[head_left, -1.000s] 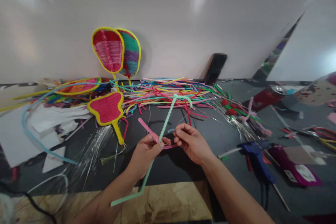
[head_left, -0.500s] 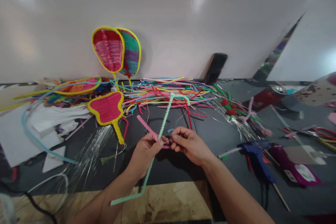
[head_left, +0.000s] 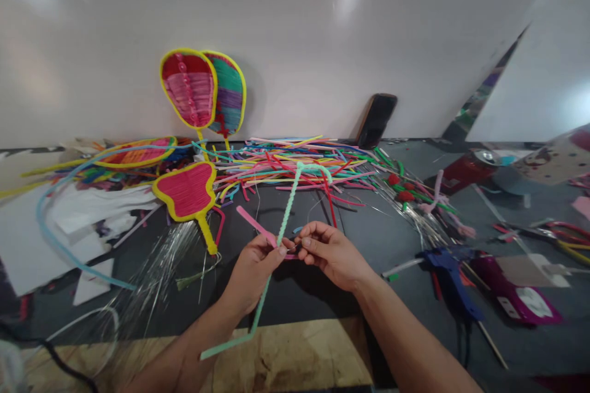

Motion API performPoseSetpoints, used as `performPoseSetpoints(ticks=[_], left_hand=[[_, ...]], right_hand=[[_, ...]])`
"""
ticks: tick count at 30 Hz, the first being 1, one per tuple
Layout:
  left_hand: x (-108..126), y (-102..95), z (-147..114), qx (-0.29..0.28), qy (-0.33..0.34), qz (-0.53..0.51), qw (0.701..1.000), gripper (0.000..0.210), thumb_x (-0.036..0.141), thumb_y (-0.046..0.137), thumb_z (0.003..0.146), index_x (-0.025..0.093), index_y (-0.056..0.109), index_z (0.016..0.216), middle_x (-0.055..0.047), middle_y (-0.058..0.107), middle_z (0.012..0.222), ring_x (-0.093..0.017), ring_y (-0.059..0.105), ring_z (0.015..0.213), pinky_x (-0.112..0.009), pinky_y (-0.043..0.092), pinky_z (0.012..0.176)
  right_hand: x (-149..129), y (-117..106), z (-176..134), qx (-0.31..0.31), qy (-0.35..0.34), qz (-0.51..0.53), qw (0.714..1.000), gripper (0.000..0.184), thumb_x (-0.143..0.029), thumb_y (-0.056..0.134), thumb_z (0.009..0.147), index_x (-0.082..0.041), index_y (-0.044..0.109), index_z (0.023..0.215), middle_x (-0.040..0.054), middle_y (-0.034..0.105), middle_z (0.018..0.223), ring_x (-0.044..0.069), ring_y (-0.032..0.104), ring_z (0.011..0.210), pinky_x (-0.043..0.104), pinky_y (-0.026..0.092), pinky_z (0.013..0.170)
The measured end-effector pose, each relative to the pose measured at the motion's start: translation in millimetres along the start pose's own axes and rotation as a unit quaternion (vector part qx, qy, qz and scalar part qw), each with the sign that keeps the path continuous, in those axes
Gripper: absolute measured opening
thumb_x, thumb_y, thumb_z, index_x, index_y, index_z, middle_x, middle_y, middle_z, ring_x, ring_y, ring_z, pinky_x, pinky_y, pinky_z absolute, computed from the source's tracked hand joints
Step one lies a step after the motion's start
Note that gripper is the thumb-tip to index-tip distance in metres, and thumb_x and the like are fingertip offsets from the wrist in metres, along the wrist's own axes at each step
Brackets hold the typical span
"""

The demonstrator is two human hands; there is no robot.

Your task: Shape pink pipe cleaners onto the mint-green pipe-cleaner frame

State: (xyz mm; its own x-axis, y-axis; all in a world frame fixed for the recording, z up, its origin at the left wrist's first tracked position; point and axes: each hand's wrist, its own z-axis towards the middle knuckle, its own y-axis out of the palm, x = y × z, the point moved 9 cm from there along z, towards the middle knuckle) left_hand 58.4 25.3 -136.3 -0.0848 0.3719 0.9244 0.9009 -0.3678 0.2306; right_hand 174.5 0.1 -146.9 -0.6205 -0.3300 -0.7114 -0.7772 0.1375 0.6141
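My left hand [head_left: 258, 270] is closed in a pinch on a mint-green pipe cleaner [head_left: 286, 215] and a pink pipe cleaner [head_left: 251, 220], which cross at the fingertips. The green one is twisted along its upper part, hooks over at the top and bends again near the bottom. Close beside it, my right hand [head_left: 334, 256] pinches the end of a thin bare wire [head_left: 291, 249] that runs between the two hands. How the wire joins the pipe cleaners is hidden by the fingers.
Colourful pipe cleaners [head_left: 258, 159] lie piled behind my hands. Left stand yellow-rimmed fans [head_left: 188, 89], a pink-and-yellow piece [head_left: 187, 193] and silvery wires [head_left: 157, 276]. At right are a blue glue gun [head_left: 454, 285], a purple box [head_left: 516, 295], scissors [head_left: 539, 232], a red can [head_left: 470, 169] and a phone [head_left: 377, 120].
The hands stay nearly in place, still pinching. The pink pipe cleaner and the lower end of the green one have shifted slightly, and the whole view has moved a little.
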Motion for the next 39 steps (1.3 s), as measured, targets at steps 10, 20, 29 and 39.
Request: performPoseSetpoints(ticks=[10,20,29,39], left_hand=[[-7,-2.8,1,0.026,-0.003,-0.015,1.0,0.017,0.031,0.069,0.072,0.016,0.067,0.079,-0.003,0.069,0.076,-0.014,0.061,0.074,-0.024,0.044,0.076],[-4,-11.6,5,0.046,0.003,-0.045,0.998,0.019,0.031,0.073,0.068,0.015,0.068,0.078,-0.003,0.068,0.08,-0.014,0.06,0.076,-0.026,0.046,0.075],[-5,-17.3,5,0.075,-0.03,-0.147,0.986,0.027,0.034,0.077,0.063,0.017,0.068,0.081,0.003,0.059,0.059,-0.008,0.055,0.056,-0.017,0.046,0.054],[-12,2.3,2,-0.025,-0.071,-0.226,0.971,0.026,0.023,0.076,0.067,0.015,0.067,0.09,-0.001,0.065,0.065,-0.009,0.06,0.06,-0.02,0.05,0.06]], right_hand=[[2,-1,0,0.015,-0.005,-0.003,1.0,0.025,-0.027,0.079,0.064,-0.015,0.059,0.074,-0.002,0.065,0.065,0.005,0.062,0.054,0.012,0.049,0.051],[-19,-12,-2,0.067,-0.039,0.0,0.997,0.029,-0.025,0.078,0.065,-0.017,0.064,0.089,0.0042,0.069,0.092,0.006,0.064,0.059,0.014,0.051,0.05],[-37,7,-22,-0.047,-0.048,-0.1,0.993,0.019,-0.032,0.073,0.07,-0.015,0.064,0.073,0.0028,0.066,0.072,0.008,0.058,0.051,0.014,0.044,0.039],[5,12,-1,-0.018,-0.068,-0.127,0.989,0.021,-0.028,0.074,0.069,-0.019,0.062,0.085,-0.0048,0.056,0.067,0.003,0.045,0.047,0.014,0.035,0.039]])
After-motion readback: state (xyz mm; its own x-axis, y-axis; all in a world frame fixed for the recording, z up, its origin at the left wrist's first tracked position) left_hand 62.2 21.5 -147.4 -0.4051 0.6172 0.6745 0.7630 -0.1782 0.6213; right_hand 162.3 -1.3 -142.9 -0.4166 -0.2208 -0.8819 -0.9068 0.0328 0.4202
